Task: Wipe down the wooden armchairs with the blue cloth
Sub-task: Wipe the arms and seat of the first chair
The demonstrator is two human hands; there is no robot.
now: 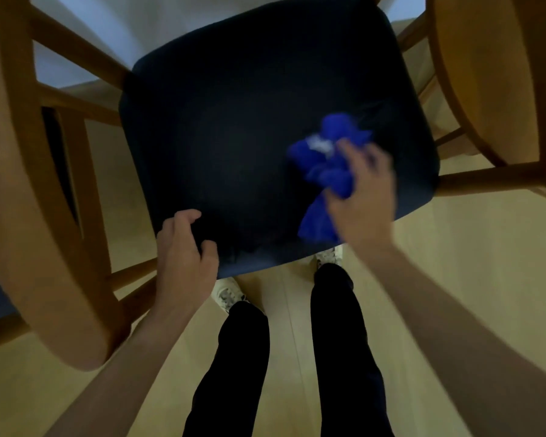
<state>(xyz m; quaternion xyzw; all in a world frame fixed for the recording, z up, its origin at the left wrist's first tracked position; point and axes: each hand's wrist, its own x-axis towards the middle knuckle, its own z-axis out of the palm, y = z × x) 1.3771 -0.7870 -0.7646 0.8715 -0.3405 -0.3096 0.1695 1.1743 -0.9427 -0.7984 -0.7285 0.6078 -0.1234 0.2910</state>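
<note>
A wooden armchair fills the view, with a dark navy seat cushion [234,121], a left armrest [29,190] and a right armrest [492,83]. The bunched blue cloth [325,165] lies on the cushion's right front part. My right hand [364,190] holds the cloth, fingers curled over it; the hand is blurred. At the cushion's front left corner, my left hand [183,253] grips the edge with curled fingers.
My legs in black trousers [338,342] and light shoes [227,294] stand on the pale wooden floor [454,263] right in front of the chair. A white surface [123,20] shows behind the chair at the top.
</note>
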